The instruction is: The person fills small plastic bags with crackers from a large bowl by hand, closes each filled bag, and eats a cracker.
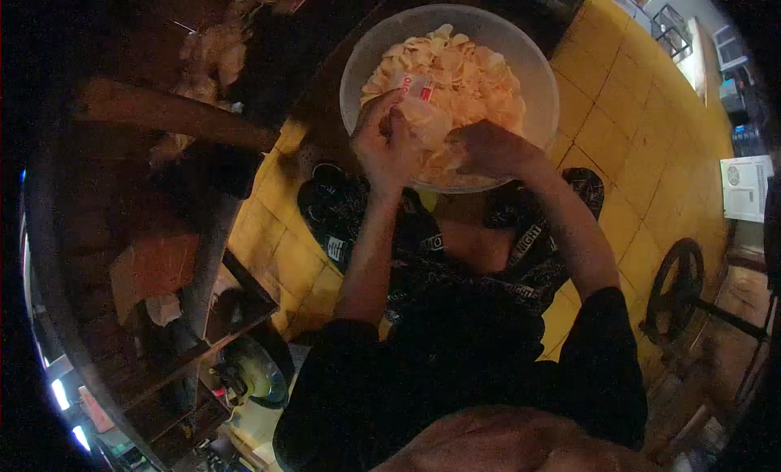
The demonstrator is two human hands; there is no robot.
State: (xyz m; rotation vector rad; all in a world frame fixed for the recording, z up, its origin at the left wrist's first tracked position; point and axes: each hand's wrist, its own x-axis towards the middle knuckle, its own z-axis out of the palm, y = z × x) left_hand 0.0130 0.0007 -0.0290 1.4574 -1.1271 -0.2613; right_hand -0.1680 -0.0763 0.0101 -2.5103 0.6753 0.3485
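Note:
A large round pale tub (358, 61) stands in front of my knees, heaped with thin, pale yellow chips (480, 69). Over the near side of the heap, my left hand (384, 138) is closed on a clear plastic bag (425, 124) with red print near its top. My right hand (498, 150) is beside the bag, its fingers curled round some chips close to the bag's side. The fingertips of the right hand are partly hidden, and dim light blurs how full the bag is.
Yellow floor tiles (614, 106) surround the tub. Dark wooden furniture (171, 114) with a brown box (154, 268) is on the left. To the right are a black wheel-like ring (677, 285) and a white appliance (747, 189).

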